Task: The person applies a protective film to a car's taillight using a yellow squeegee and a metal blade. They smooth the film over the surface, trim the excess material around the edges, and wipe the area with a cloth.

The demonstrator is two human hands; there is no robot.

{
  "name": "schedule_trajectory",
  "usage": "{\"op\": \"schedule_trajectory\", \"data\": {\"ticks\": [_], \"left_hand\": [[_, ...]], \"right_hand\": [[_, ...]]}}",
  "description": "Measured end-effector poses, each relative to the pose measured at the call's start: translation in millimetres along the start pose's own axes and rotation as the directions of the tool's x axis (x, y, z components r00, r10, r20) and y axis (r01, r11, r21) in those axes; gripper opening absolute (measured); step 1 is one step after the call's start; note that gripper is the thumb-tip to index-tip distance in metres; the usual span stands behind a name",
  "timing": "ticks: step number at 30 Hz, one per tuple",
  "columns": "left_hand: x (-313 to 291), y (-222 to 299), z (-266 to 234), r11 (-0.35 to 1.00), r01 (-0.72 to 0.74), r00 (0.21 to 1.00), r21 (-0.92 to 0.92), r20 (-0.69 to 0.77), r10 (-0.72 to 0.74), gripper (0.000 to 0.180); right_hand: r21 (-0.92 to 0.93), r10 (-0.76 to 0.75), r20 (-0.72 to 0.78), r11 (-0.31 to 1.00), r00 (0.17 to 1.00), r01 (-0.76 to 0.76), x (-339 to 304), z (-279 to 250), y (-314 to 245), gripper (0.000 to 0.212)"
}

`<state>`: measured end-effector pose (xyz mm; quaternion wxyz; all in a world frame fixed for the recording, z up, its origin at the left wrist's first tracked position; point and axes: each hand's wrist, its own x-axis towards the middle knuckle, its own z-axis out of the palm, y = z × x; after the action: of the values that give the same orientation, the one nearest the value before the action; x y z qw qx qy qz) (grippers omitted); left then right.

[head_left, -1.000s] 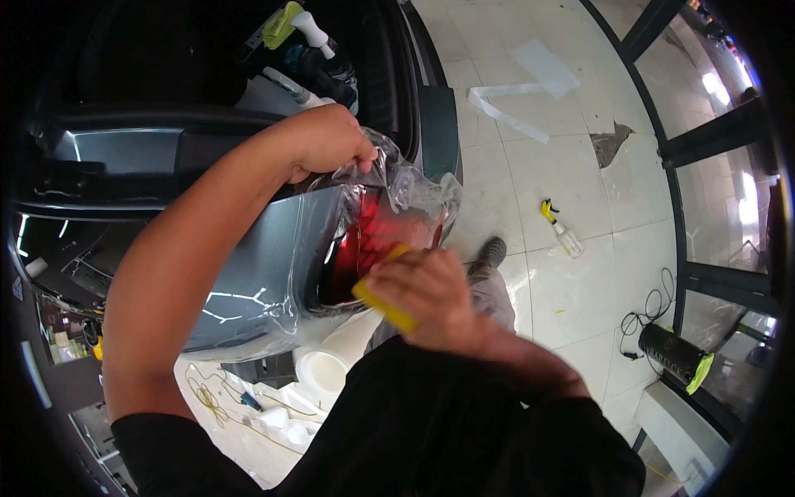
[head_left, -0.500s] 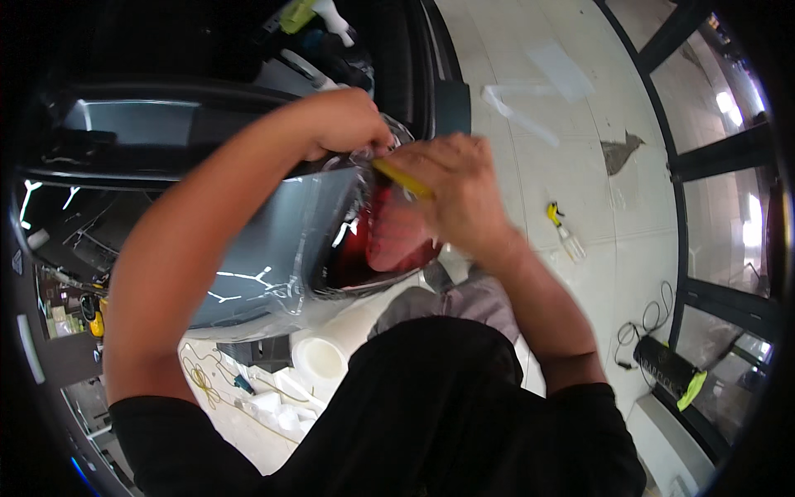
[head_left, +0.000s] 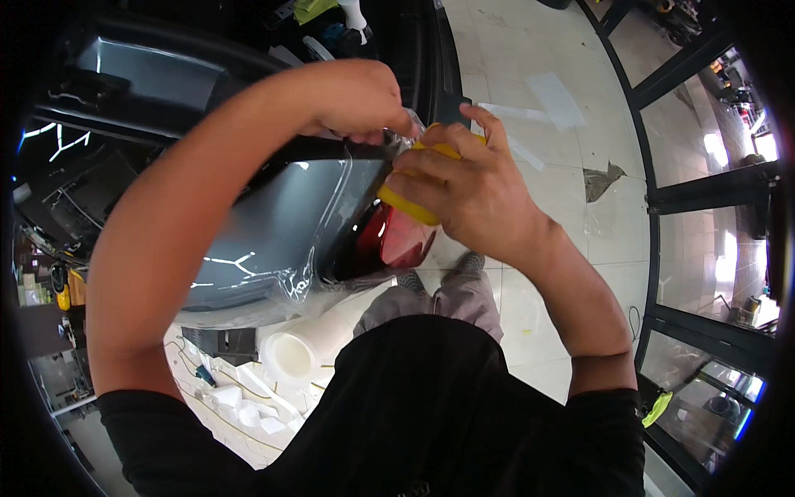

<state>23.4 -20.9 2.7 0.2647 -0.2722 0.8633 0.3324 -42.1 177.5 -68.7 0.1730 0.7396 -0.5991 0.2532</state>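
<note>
Clear film lies over the grey rear fender of a car and around its red tail light, wrinkled near the light's lower corner. At the upper edge of the light, my left hand is closed, pinching a gathered edge of the film. Close beside it, my right hand grips a yellow squeegee, pressed flat against the filmed area above the light. Its forefinger sticks up, off the tool. My fingers cover part of the squeegee and the light's upper end.
In the open trunk lie a white spray bottle and a yellow-green cloth. A large white roll and scraps of white backing are on the floor under the bumper. Dark-framed glass doors stand at the right.
My right hand has turned, showing more of the squeegee's yellow face. The left hand has shifted slightly right, still on the film. The whole view has swung a little.
</note>
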Motion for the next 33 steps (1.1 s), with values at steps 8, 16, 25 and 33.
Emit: {"op": "schedule_trajectory", "data": {"ticks": [8, 16, 25, 33], "left_hand": [[-51, 12, 20, 0.907, -0.221, 0.924, 0.358, -0.22, 0.312, 0.044], [-53, -9, 26, 0.967, -0.246, 0.932, -0.072, -0.29, 0.216, 0.051], [-78, -16, 41, 0.949, -0.267, 0.809, 0.167, -0.497, 0.315, 0.053], [-66, -29, 43, 0.912, -0.374, 0.832, -0.169, -0.495, 0.25, 0.048]], "right_hand": [[0.068, 0.117, -0.035, 0.991, 0.993, -0.114, -25, 7, -24, 0.041], [-0.064, -0.004, 0.022, 0.998, 1.0, 0.006, 6, 0, -13, 0.023], [-0.086, 0.113, 0.163, 0.991, 0.98, -0.1, 9, -8, -34, 0.031], [-0.062, 0.155, 0.091, 0.987, 0.984, -0.15, -11, 2, -60, 0.03]]}}
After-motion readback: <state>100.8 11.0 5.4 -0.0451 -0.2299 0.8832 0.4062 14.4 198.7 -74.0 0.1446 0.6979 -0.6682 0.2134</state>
